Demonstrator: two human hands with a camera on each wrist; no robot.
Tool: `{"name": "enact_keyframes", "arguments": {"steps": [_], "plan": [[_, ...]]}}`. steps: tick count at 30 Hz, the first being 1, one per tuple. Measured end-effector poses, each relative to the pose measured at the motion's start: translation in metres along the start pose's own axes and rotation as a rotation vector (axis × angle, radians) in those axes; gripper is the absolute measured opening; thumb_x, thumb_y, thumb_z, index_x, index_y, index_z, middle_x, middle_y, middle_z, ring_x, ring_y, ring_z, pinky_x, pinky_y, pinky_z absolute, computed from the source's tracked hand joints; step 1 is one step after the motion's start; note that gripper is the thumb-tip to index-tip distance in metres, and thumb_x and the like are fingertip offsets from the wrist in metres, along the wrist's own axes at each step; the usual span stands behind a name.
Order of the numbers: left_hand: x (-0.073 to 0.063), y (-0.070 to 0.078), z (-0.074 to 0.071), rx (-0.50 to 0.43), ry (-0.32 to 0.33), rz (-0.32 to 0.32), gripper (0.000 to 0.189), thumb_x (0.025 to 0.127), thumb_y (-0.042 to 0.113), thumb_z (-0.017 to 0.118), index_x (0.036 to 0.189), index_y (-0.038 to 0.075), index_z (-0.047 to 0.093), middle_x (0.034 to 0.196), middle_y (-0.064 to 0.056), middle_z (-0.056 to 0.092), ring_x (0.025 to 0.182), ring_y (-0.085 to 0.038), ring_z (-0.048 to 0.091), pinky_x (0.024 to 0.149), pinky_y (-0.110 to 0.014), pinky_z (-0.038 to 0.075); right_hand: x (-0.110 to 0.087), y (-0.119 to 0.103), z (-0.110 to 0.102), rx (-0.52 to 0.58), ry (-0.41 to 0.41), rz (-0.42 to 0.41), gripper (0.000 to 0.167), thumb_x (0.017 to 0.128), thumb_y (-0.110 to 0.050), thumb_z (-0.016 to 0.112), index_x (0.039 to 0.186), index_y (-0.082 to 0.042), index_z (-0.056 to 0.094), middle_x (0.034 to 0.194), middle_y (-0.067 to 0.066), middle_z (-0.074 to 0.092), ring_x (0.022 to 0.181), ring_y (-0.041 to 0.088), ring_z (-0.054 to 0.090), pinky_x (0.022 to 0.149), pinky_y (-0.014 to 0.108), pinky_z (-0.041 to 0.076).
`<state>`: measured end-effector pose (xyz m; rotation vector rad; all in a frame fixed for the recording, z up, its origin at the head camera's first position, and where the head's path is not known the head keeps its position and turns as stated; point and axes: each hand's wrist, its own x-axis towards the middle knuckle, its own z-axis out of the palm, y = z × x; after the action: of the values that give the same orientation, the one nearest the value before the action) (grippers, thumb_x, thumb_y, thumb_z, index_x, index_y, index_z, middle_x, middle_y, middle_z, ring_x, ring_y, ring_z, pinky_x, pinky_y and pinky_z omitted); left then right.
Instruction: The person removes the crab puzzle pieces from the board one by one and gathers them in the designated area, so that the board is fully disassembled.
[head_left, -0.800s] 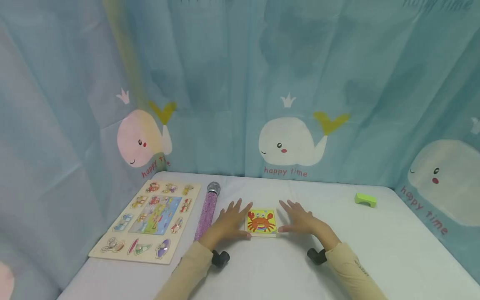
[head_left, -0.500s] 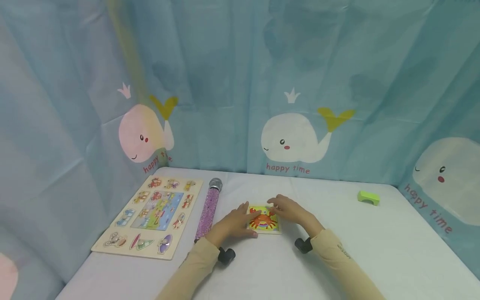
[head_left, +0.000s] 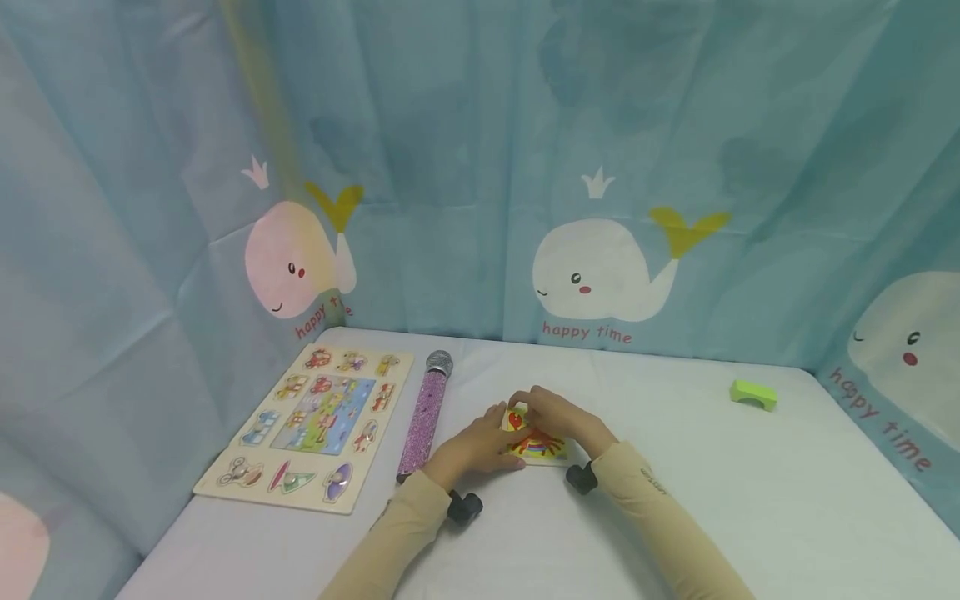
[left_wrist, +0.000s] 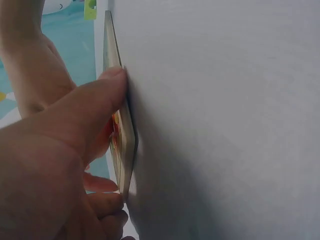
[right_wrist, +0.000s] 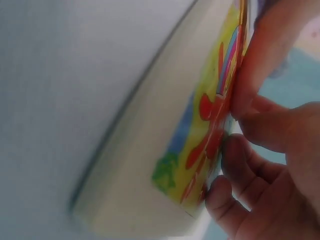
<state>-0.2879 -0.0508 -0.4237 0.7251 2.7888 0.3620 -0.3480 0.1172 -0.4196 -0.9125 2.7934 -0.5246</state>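
A small square crab puzzle (head_left: 546, 450), a wooden board with a red crab on yellow, lies flat on the white table. My left hand (head_left: 478, 447) holds it from the left, with the thumb against the near edge and one finger across the picture. My right hand (head_left: 558, 414) reaches over its upper right part. In the right wrist view, bent fingertips (right_wrist: 234, 150) touch the crab picture (right_wrist: 207, 130); whether they pinch a piece is hidden. The left wrist view shows the board's side edge (left_wrist: 129, 135) close to the tabletop.
A purple glittery microphone (head_left: 424, 417) lies left of my left hand. Beyond it is a large wooden peg puzzle board (head_left: 351, 492) with several pieces. A green arched block (head_left: 753, 394) sits far right. Whale-print curtains (head_left: 442, 167) enclose the table.
Both hands, earlier spread on either side of the crab puzzle, have come in onto it. The right hand has moved left over the picture. The head view has shifted slightly.
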Motion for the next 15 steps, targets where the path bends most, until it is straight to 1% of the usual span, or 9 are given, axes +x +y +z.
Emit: {"name": "enact_keyframes", "arguments": {"steps": [3, 9, 15], "plan": [[-0.0001, 0.0011, -0.0002, 0.011, 0.001, 0.003, 0.058, 0.086, 0.048, 0.055, 0.140, 0.037, 0.035, 0.153, -0.020, 0.014, 0.141, -0.035, 0.015, 0.110, -0.054, 0.026, 0.0008, -0.0005, 0.0008, -0.023, -0.001, -0.003, 0.033, 0.089, -0.003, 0.052, 0.117, -0.019, 0.058, 0.094, 0.005, 0.055, 0.078, 0.015, 0.050, 0.084, 0.036, 0.052], [0.0009, 0.0004, -0.0005, 0.026, 0.008, 0.017, 0.058, 0.087, 0.047, 0.055, 0.140, 0.037, 0.034, 0.153, -0.020, 0.014, 0.141, -0.036, 0.016, 0.110, -0.054, 0.026, 0.0013, -0.0012, 0.0002, -0.037, -0.013, 0.030, 0.036, 0.090, -0.005, 0.052, 0.120, -0.023, 0.057, 0.094, 0.003, 0.052, 0.075, 0.015, 0.050, 0.082, 0.035, 0.053], [0.0014, -0.0009, 0.0013, 0.009, 0.005, 0.005, 0.059, 0.086, 0.048, 0.055, 0.140, 0.039, 0.033, 0.153, -0.019, 0.013, 0.140, -0.036, 0.017, 0.109, -0.055, 0.026, -0.0002, -0.0030, -0.0002, -0.071, -0.028, 0.029, 0.036, 0.090, -0.006, 0.052, 0.122, -0.023, 0.054, 0.094, 0.005, 0.049, 0.071, 0.015, 0.051, 0.078, 0.035, 0.054]]}}
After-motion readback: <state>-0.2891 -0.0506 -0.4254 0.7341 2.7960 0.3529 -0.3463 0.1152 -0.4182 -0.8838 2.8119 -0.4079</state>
